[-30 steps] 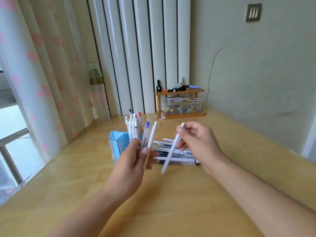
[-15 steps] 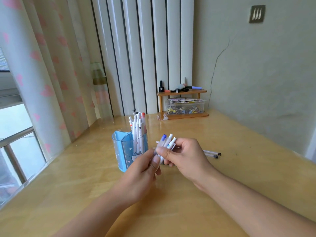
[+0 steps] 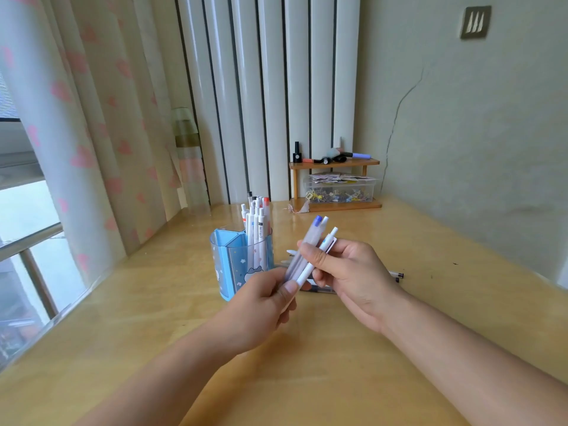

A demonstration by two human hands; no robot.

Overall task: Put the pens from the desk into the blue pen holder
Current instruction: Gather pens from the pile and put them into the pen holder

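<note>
A translucent blue pen holder (image 3: 229, 265) stands on the wooden desk (image 3: 338, 348), with several white pens (image 3: 256, 222) upright in its right compartment. Just right of it, both hands hold a small bundle of pens (image 3: 302, 261), tilted with the clicker ends up; one has a blue cap. My left hand (image 3: 261, 302) grips the bundle's lower end. My right hand (image 3: 353, 278) pinches it near the middle. More pens (image 3: 398, 275) lie on the desk behind my right hand, mostly hidden by it.
A small wooden shelf (image 3: 335, 162) with a clear box of clips (image 3: 339, 192) stands at the back by the wall. A heart-patterned curtain (image 3: 92, 118) and a window lie along the left edge. A radiator (image 3: 264, 87) rises behind the holder.
My right hand brought its white pen over to the pens in my left hand, and both hands now hold them as one bundle. The hands sit slightly closer to the holder.
</note>
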